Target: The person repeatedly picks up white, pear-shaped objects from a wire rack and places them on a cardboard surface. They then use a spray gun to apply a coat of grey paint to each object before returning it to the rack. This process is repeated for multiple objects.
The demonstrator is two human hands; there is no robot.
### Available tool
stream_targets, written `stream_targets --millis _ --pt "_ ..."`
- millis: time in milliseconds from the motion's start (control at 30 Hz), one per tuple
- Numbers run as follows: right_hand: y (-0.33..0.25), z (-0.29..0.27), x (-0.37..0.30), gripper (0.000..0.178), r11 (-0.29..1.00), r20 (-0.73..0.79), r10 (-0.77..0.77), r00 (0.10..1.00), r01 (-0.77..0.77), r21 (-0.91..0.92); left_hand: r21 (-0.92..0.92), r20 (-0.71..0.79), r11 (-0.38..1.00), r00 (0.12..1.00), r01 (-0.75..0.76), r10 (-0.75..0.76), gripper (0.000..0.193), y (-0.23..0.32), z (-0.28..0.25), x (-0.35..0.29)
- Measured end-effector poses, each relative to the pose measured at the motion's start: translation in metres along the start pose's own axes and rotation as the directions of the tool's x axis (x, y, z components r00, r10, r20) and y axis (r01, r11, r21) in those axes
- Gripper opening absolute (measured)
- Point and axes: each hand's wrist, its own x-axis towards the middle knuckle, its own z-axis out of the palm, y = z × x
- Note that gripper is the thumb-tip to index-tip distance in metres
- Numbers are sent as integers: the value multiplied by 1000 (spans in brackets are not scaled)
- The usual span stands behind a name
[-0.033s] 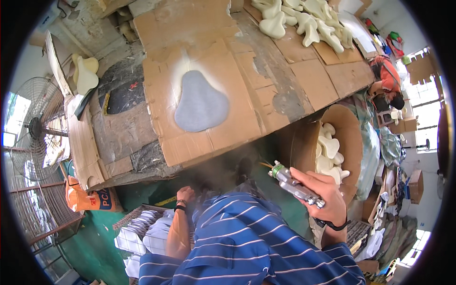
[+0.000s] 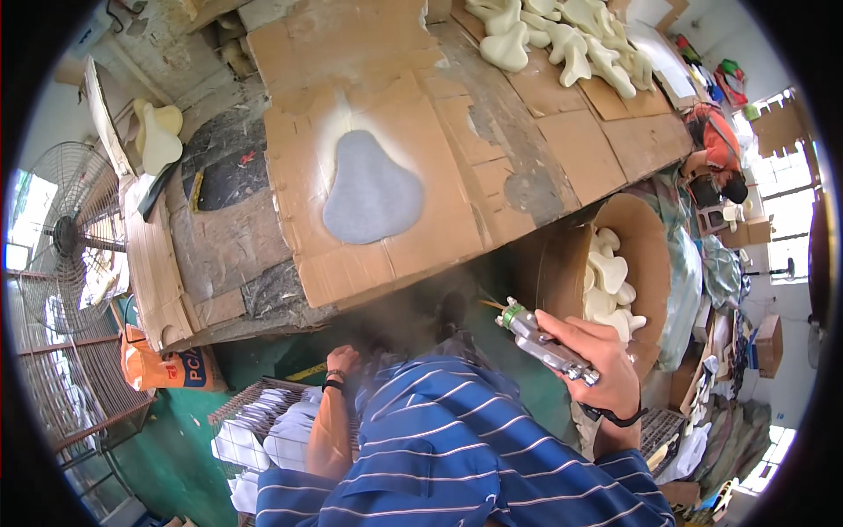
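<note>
A metal spray gun (image 2: 544,341) with a green ring near its front end is right of centre in the lower half of the frame, tilted toward the upper left. The right hand (image 2: 606,364), a black band at its wrist, is wrapped around it. The left hand (image 2: 343,359) is lower left of centre beside the blue striped shirt (image 2: 439,413), fingers curled; I cannot tell whether it is fully closed or holds anything. Above the hands, well apart from the gun, a grey pear-shaped pad (image 2: 371,193) lies flat on a cardboard sheet (image 2: 448,233), pale residue around its upper edge. Right of centre, just beyond the right hand, a brown bin (image 2: 648,255) contains cream moulded pieces (image 2: 608,268). More cream pieces (image 2: 571,44) are heaped at the upper right, a co-worker (image 2: 724,149) is near the right edge, and a fan (image 2: 66,235) stands at the left
</note>
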Motion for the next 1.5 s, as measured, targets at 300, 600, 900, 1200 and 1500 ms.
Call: stream_targets --millis 300,600,900,1200,1500 --pt "1 -2 1 75 1000 -49 4 999 -4 6 161 -112 980 984 -119 138 24 -23 -11 -1" --pt "10 14 -11 72 995 11 94 996 -94 37 303 -331 693 610 -654 720 17 97 37 -57" --pt "7 15 -27 73 998 -44 58 997 -56 42 698 -211 373 322 -611 923 23 242 108 5" --pt "4 20 -50 67 966 -282 259 924 -246 81 919 -30 186 409 -346 912 22 284 132 6" --pt "12 57 -60 56 924 -239 316 918 -241 296 -657 136 688 848 -310 512 8 345 142 42"
